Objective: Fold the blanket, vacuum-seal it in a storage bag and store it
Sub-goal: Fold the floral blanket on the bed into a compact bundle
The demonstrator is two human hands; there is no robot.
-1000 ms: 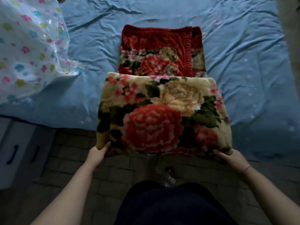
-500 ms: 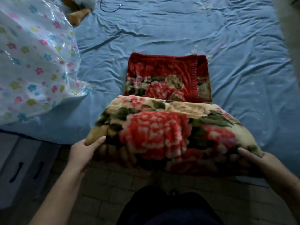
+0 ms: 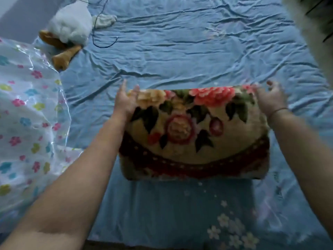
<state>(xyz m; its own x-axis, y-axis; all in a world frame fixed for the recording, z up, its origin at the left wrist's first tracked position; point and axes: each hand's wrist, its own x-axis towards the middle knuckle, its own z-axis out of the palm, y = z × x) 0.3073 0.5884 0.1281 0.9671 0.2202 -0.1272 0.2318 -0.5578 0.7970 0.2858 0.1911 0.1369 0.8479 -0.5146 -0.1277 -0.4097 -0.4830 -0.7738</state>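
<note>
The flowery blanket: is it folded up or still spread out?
Folded. The blanket lies on the bed sheet as a compact, thick bundle, with the left hand and right hand gripping its far corners.

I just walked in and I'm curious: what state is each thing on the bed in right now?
Blanket: folded into a thick bundle.
Left hand: gripping the blanket's far left corner.
Right hand: gripping its far right corner.
Storage bag: crumpled, unfilled.
Bedsheet: wrinkled.
Plush toy: lying down.
</note>
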